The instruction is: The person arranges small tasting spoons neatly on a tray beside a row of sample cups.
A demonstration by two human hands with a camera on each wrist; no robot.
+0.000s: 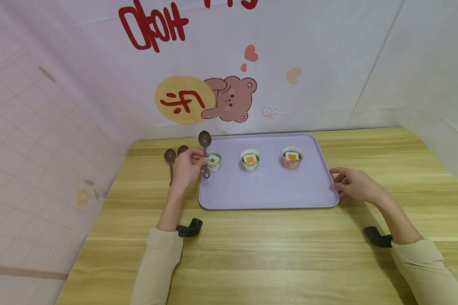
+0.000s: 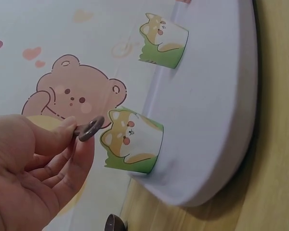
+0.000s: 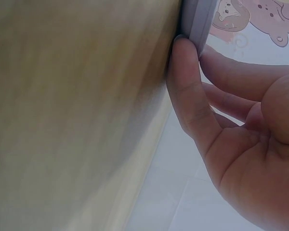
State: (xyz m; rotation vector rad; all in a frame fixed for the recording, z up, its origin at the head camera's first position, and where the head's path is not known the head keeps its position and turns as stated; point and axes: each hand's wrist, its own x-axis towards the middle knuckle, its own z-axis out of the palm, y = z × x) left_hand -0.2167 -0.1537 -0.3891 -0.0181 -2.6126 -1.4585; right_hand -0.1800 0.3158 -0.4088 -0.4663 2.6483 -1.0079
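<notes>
The spoon (image 1: 204,139) in the left hand (image 1: 188,168) is glossy dark brown, like the two spoons (image 1: 169,156) just left of that hand. Right beside it, a green cup (image 1: 214,167) bears a tan-and-white dog with pinkish-red cheeks; its filling (image 1: 213,159) is white with a green dot. The second green cup (image 1: 250,166), farther right, repeats the dog and holds white topped with an orange square. The cup (image 1: 291,164) nearest the right hand (image 1: 353,185) is pink. Between both hands, the tray (image 1: 267,190) is plain lilac; under them, the table (image 1: 271,250) shows yellowish wood grain.
</notes>
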